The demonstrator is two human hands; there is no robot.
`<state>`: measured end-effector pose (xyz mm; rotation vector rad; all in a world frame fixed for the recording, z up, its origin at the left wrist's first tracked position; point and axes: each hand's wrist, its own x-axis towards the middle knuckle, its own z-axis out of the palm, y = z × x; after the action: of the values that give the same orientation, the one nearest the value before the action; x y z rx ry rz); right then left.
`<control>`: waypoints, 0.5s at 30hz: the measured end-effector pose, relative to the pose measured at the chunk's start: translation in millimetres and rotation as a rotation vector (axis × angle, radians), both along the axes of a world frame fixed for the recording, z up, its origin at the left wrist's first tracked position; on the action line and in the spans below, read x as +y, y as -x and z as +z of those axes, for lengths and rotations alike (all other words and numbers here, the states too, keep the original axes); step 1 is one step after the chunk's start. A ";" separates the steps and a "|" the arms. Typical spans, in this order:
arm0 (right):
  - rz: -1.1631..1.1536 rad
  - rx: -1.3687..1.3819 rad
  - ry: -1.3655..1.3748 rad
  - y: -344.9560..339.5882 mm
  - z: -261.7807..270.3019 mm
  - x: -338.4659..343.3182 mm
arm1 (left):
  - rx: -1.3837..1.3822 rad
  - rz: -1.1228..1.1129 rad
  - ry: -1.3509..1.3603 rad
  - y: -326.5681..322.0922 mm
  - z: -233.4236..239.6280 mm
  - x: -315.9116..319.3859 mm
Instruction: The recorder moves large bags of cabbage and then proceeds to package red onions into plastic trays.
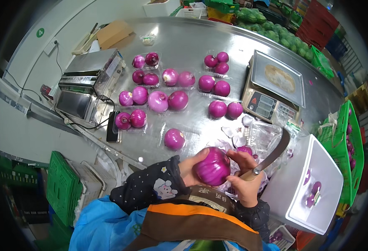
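Note:
Held in my left hand is a large red onion, close in front of my body. My right hand grips the wooden handle of a curved knife, its blade pointing up and right, while fingertips of that hand touch the onion's right side. Just beyond, a single red onion sits in a clear plastic tray. Several more clear trays, each with two or three red onions, stand further back on the steel table. Onion skins lie beside my right hand.
A digital scale stands at the right, near empty clear trays. A white foam box and a green crate of onions are further right. At the left are a wrapping machine and a phone.

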<state>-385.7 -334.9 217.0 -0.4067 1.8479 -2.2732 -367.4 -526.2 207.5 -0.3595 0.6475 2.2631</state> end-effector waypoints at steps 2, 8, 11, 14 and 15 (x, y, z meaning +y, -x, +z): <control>-0.093 -0.092 0.042 -1.1 -3.6 2.4 | -0.057 0.103 -0.164 0.1 -5.4 -0.2; -0.222 -0.211 -0.088 -15.7 -21.7 20.8 | 0.084 0.201 -0.345 3.4 -2.5 -6.8; -0.114 -0.321 -0.009 -24.2 -8.8 10.5 | 0.192 0.203 -0.340 1.5 -13.4 -4.3; -0.027 -0.264 -0.008 -25.2 -4.3 2.1 | 0.323 0.159 -0.287 0.4 -18.7 -1.6; 0.005 -0.182 -0.107 -25.5 -1.7 -0.7 | 0.320 0.152 -0.292 0.1 -17.4 -2.4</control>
<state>-360.2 -335.7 215.3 -0.1808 1.8624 -2.1177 -367.4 -528.6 190.1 0.1028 0.4480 2.5434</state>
